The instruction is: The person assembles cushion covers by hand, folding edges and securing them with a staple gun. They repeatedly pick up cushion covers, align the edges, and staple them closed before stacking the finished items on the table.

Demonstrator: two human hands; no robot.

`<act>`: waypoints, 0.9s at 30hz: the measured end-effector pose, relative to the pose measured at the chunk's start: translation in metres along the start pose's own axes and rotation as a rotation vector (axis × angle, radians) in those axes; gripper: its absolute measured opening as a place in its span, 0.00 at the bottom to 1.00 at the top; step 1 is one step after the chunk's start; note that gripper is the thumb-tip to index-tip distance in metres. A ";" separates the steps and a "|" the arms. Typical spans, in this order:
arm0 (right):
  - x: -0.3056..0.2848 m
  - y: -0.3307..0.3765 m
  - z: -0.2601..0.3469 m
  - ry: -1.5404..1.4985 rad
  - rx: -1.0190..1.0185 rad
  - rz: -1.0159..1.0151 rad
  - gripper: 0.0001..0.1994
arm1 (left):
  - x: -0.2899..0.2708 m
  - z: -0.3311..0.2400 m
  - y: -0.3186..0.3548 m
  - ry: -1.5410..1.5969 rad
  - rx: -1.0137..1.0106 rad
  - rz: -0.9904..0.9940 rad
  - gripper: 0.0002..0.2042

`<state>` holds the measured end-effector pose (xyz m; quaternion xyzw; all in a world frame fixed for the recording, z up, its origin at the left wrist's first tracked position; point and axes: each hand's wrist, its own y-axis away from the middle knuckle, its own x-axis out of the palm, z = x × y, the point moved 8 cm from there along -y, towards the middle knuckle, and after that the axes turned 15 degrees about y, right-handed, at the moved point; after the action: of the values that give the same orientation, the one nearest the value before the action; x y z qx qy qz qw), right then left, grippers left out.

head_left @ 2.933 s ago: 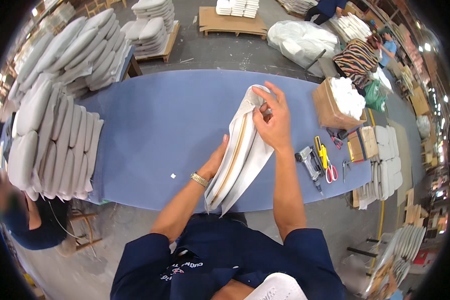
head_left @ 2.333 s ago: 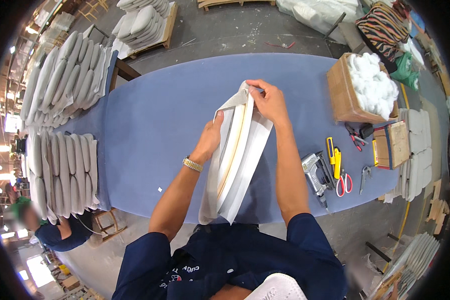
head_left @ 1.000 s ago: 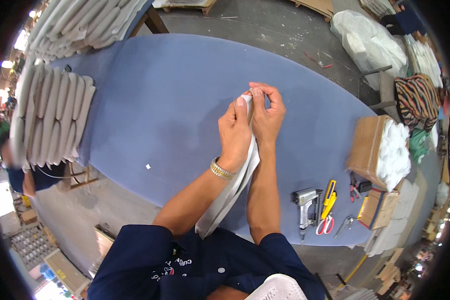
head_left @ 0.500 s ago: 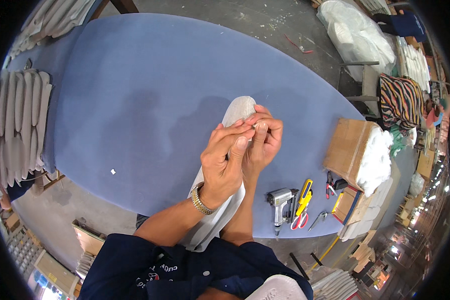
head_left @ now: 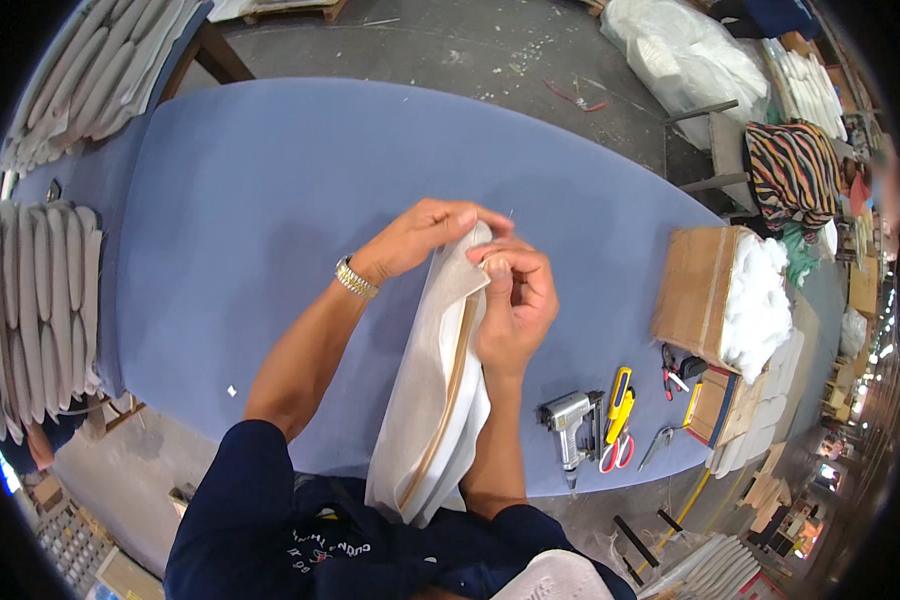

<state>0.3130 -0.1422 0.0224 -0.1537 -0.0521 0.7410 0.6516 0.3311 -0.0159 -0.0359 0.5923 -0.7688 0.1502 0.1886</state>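
Note:
A long, narrow piece covered in light grey fabric (head_left: 415,400) stretches from my chest out over the blue table. Its open side faces right, showing a brown wood-coloured strip (head_left: 448,395) and white material inside. At its rounded far end, my left hand (head_left: 420,237), with a metal watch at the wrist, curls its fingers over the tip. My right hand (head_left: 515,305) pinches the fabric edge at that same end between thumb and bent fingers. Any small item between the fingertips is too small to make out.
On the right of the blue table (head_left: 270,160) lie a staple gun (head_left: 572,425), a yellow utility knife (head_left: 620,395), red-handled scissors (head_left: 618,452) and pliers (head_left: 670,370). A cardboard box (head_left: 695,290) holds white stuffing. Grey fabric-covered pieces (head_left: 40,310) are stacked at the left.
My hands were close together, with the left forearm across the piece. Now the left hand has moved to the tip's left side, and the piece is turned, its open side showing.

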 end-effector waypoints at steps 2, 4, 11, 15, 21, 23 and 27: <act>-0.001 -0.007 0.004 0.151 -0.034 0.073 0.07 | -0.005 0.005 -0.007 -0.006 -0.004 0.020 0.27; -0.002 -0.011 0.003 0.138 0.055 0.071 0.07 | -0.007 0.008 -0.011 -0.011 -0.020 0.060 0.25; 0.004 -0.003 -0.003 -0.093 0.106 -0.076 0.08 | -0.009 0.005 -0.012 -0.090 -0.174 0.045 0.18; 0.001 0.007 -0.004 -0.107 0.066 -0.139 0.09 | 0.001 -0.005 -0.008 -0.120 -0.175 0.007 0.16; 0.000 0.024 0.004 -0.168 0.078 -0.172 0.10 | 0.015 -0.017 0.003 -0.211 -0.125 -0.026 0.15; -0.001 0.027 0.007 -0.159 0.072 -0.176 0.11 | 0.018 -0.018 0.006 -0.220 -0.129 -0.053 0.14; -0.003 0.035 0.002 -0.200 0.089 -0.141 0.11 | 0.028 -0.025 0.011 -0.178 -0.193 -0.139 0.17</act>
<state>0.2794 -0.1497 0.0153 -0.0459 -0.0944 0.7066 0.6998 0.3167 -0.0256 -0.0009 0.6343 -0.7505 0.0090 0.1855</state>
